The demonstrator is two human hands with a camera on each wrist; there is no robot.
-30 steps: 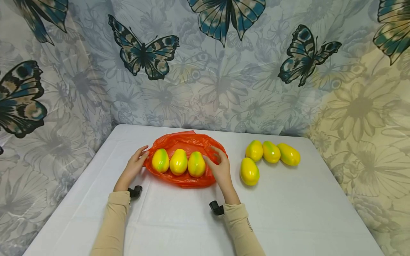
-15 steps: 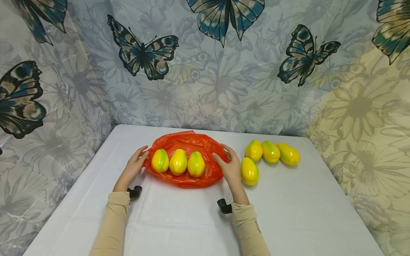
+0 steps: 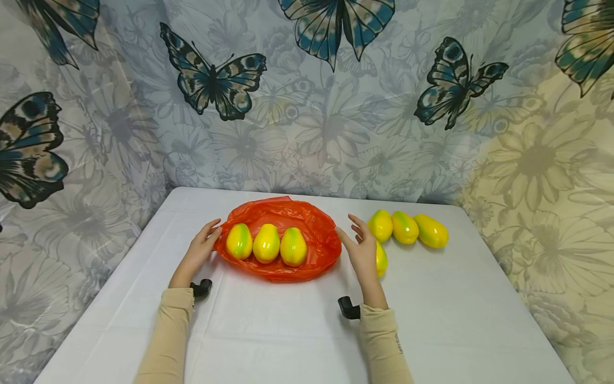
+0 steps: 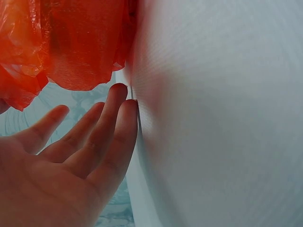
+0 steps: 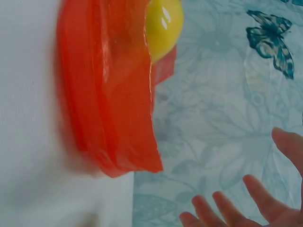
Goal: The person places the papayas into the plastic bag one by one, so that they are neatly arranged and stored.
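A red plastic bag lies spread on the table with its mouth wide. Three glossy yellow mango-like fruits, some streaked green, sit in a row in it. At the bag's left edge is my left hand, fingers extended beside the plastic; the left wrist view shows its straight fingers just below the bag. My right hand is raised off the bag's right edge with fingers spread and nothing in them. In the right wrist view that hand is apart from the bag.
Right of the bag, several more yellow fruits lie in a cluster; one is partly hidden behind my right hand. A white cloth covers the table. Butterfly-patterned fabric hangs behind it.
My right hand has moved right, from beside the rightmost fruit in the bag to outside the bag's right edge. My left hand and the fruits stay in place.
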